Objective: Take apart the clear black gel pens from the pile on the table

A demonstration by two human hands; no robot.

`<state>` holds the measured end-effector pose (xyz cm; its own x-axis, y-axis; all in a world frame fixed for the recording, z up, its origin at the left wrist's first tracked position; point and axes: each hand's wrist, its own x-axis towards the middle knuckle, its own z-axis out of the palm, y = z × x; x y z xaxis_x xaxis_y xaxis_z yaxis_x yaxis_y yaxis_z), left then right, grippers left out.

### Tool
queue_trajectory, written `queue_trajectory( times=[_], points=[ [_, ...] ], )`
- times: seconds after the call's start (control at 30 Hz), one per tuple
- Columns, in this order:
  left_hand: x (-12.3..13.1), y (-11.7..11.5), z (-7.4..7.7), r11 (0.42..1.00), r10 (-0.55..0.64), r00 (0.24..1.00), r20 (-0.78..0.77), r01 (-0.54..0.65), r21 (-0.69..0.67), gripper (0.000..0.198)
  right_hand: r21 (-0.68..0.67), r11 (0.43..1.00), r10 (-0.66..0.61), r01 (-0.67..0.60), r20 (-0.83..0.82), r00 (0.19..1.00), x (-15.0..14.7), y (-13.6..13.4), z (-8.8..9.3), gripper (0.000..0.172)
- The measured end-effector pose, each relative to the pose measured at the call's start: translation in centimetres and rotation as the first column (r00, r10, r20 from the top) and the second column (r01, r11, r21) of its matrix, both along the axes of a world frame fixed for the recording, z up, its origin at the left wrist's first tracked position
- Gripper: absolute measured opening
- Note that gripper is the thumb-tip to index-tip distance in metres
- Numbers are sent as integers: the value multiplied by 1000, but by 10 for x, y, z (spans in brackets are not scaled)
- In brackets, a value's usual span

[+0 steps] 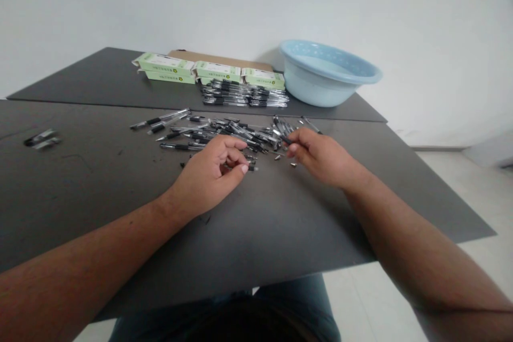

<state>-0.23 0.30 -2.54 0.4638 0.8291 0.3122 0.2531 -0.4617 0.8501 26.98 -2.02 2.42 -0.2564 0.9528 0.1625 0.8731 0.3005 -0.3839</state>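
Observation:
A loose heap of clear gel pens with black grips (236, 131) lies spread in front of both hands. At the heap's near left edge is my left hand (212, 176), its fingers curled and the thumb tip against them; whatever they hold is hidden. Pen ends show just past its fingertips. My right hand (316, 152), at the heap's right side, pinches a pen (285, 139) by its dark part between thumb and fingers. Small metallic pen tips (293, 165) lie on the table below the right fingers.
Behind the heap, pens are stacked in neat bundles (244, 95). Green-and-white boxes (170, 67) line up behind them, before a brown board (224, 59). A light blue basin (320, 83) stands back right. Several blurred black-and-clear pieces (42, 140) lie left on the dark table (280, 235).

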Motion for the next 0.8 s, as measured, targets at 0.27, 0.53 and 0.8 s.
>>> queue_trajectory(
  times=[0.27,0.53,0.8],
  points=[
    [-1,1,-3,1000,-9,999,-35,10,22,36,-29,945,-285,325,412,866,86,40,6,25],
    [-1,0,1,1000,-6,998,-62,7,10,36,-215,929,-158,300,502,850,81,41,-2,20],
    [-1,0,-1,1000,-7,998,-60,8,24,35,-211,935,-140,285,519,843,78,41,-8,17]
  ],
)
